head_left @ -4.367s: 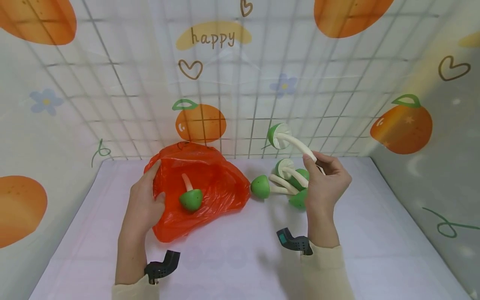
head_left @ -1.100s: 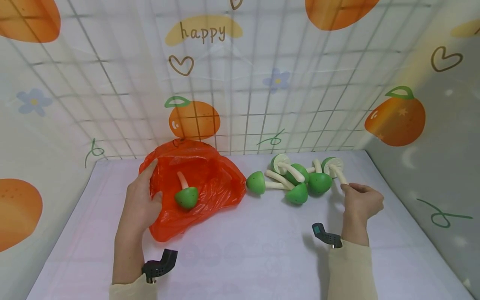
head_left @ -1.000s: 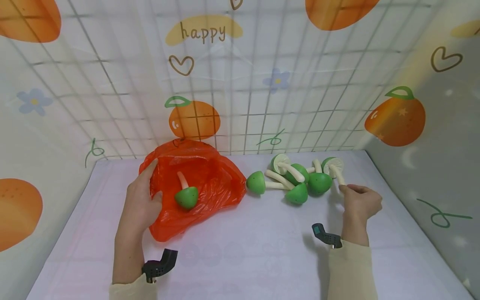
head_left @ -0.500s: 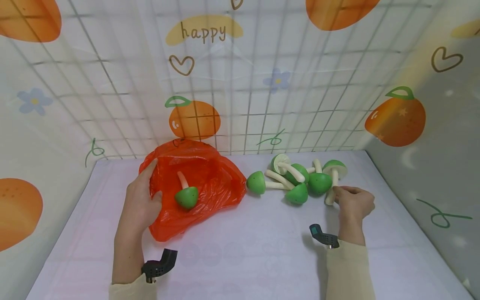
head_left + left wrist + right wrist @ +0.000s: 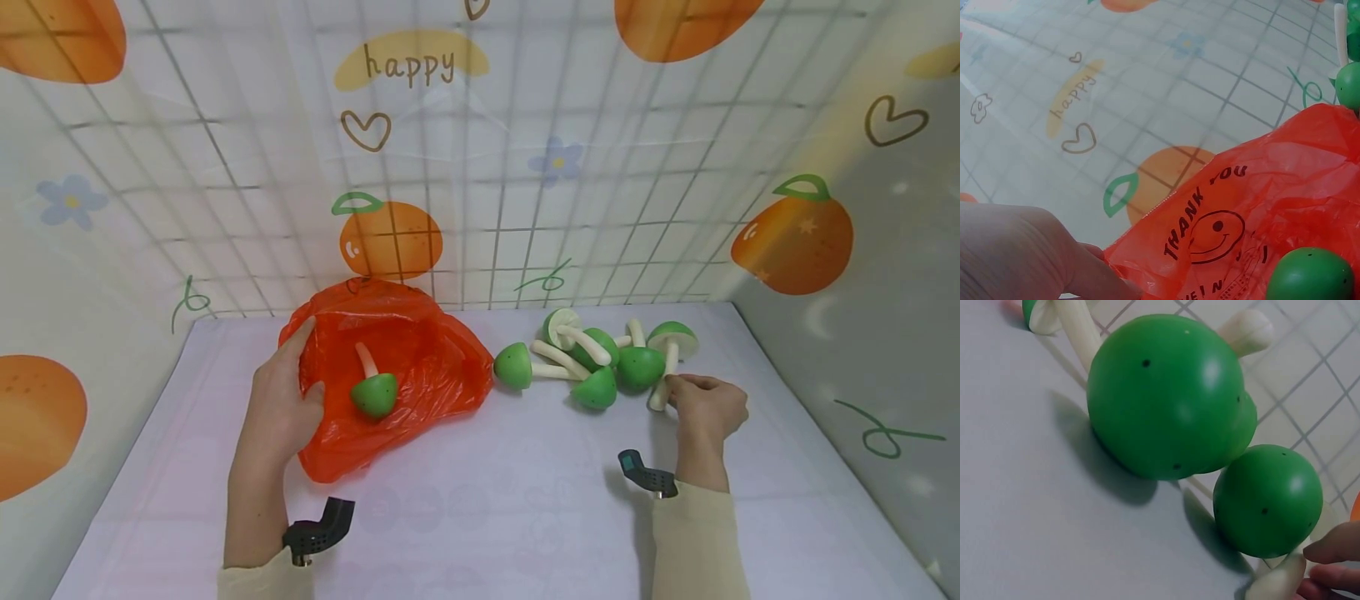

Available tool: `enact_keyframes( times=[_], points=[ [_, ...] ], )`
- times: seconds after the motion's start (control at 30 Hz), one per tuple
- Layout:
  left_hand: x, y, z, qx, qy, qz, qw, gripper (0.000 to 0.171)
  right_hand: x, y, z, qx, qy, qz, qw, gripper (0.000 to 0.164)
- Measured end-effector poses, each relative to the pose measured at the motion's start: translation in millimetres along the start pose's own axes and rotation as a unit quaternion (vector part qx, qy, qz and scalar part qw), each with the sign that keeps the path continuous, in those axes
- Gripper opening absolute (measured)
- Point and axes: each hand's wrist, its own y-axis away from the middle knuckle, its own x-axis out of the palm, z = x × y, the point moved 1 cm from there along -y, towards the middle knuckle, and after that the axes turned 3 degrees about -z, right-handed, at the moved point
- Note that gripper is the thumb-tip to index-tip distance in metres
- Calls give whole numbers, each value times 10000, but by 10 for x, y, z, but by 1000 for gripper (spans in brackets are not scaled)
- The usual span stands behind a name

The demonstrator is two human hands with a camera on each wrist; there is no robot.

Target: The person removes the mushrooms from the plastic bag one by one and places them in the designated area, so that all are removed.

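Observation:
My left hand [image 5: 288,400] grips the left edge of a red plastic bag [image 5: 442,383], whose mouth faces me. Inside the bag lies a toy mushroom [image 5: 374,395] with a speckled green cap, its pale stem pointing up and back. In the left wrist view, the bag's printed side [image 5: 1254,206] shows beside that hand. Over to the right, my right hand [image 5: 705,408] pinches the white stem of another toy mushroom [image 5: 672,337], cap away from me, stem end toward me. Green caps and the pinched stem's end [image 5: 1275,584] fill much of the right wrist view.
Several more green mushrooms [image 5: 594,388] lie in a loose heap between the bag and my right hand, the leftmost mushroom [image 5: 513,367] right at the bag's edge. A patterned cloth wall [image 5: 487,183] stands behind the white tabletop [image 5: 480,517].
From above the heap, my right hand has brought its mushroom down to the heap's right end. The stem has since swung toward me, with the fingers farther up it. The left hand stays put.

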Motion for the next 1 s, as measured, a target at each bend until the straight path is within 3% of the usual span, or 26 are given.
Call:
enact_keyframes(
  times=[0.5,0.73,1.0],
  points=[
    [5,-1,18,109,29,-65,9999,85,-49,56,87,18,9,-253,9997,29],
    [6,6,21,143,33,-103,9998,85,-98,74,192,-283,190,-519,9981,29],
    [7,2,12,94,25,-61,9999,85,-127,240,422,-475,-355,-480,9971,32]
  ],
)
